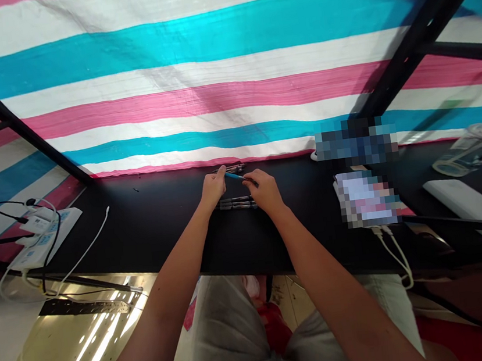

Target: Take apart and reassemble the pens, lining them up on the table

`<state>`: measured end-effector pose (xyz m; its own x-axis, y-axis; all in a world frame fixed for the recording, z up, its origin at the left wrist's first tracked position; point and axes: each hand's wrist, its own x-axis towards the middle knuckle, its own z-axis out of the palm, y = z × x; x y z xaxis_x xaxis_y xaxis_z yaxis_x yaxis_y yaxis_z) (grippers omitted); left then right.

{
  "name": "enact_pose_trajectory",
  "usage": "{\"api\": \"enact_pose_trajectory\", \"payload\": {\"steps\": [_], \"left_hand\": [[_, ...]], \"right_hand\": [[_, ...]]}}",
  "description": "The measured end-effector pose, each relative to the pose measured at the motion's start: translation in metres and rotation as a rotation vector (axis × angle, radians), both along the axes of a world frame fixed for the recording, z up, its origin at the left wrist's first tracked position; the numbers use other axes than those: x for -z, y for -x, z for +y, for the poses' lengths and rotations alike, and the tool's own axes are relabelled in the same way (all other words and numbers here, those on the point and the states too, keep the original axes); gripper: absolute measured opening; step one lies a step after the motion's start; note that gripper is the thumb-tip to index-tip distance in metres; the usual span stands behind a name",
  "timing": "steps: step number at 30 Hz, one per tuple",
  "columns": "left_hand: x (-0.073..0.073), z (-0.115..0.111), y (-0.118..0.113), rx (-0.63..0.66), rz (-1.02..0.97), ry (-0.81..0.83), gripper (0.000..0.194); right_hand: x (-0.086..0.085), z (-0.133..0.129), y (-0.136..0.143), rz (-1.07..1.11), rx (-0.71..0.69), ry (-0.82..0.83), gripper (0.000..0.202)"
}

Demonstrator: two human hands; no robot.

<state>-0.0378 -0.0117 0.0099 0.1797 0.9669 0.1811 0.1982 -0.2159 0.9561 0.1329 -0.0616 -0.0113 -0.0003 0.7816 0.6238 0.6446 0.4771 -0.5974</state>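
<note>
A slim blue pen [234, 176] is held level above the black table [164, 237]. Its left end is in my left hand [213, 190], with the thumb up and the fingers wrapped round it. At its other end my right hand [264, 189] pinches the tip between thumb and fingers; whether it holds a separate cap or refill is too small to tell. Several clear pens with dark ends [235, 203] lie side by side on the table just nearer to me, between my wrists. Behind my hands lies another group of pens [235, 168], partly hidden.
On the left is a white power strip [50, 242] with plugs and a loose white cable [94, 240]. To the right are a blurred-out phone-like device [368, 199] with cables, a white box [468, 205] and a clear jar [474, 149]. Black frame posts [408, 43] flank the table.
</note>
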Motion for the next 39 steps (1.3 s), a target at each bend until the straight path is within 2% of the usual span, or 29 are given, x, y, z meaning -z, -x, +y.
{"api": "enact_pose_trajectory", "payload": {"steps": [9,14,19,24,27,29,32,35,39], "left_hand": [[-0.004,-0.002,-0.006,0.106,-0.148,0.154,0.064],[-0.004,0.000,-0.005,0.160,-0.161,0.150,0.061],[-0.002,0.001,-0.003,0.159,-0.113,0.146,0.061],[0.000,0.002,-0.003,0.152,-0.093,0.125,0.061],[0.002,0.003,-0.003,0.141,-0.146,0.128,0.061],[0.002,0.004,-0.003,0.140,-0.177,0.127,0.062],[0.003,0.005,-0.004,0.141,-0.206,0.137,0.061],[0.003,0.006,-0.004,0.105,-0.281,0.180,0.054],[0.003,0.003,-0.005,0.141,-0.349,0.165,0.038]], "right_hand": [[0.000,0.001,-0.002,0.015,0.011,-0.012,0.016],[0.000,0.002,-0.005,0.011,0.010,0.010,0.019],[-0.001,0.003,-0.008,-0.005,-0.021,0.065,0.020],[-0.002,0.002,-0.009,0.064,-0.055,0.121,0.020],[-0.004,0.000,-0.008,0.140,-0.048,0.154,0.018],[-0.004,0.000,-0.007,0.230,-0.016,0.175,0.015],[-0.005,0.003,-0.007,0.496,-0.004,0.235,0.027],[-0.007,0.006,-0.007,0.893,-0.102,0.279,0.031],[-0.016,0.005,-0.006,1.438,-0.294,0.306,0.011]]}}
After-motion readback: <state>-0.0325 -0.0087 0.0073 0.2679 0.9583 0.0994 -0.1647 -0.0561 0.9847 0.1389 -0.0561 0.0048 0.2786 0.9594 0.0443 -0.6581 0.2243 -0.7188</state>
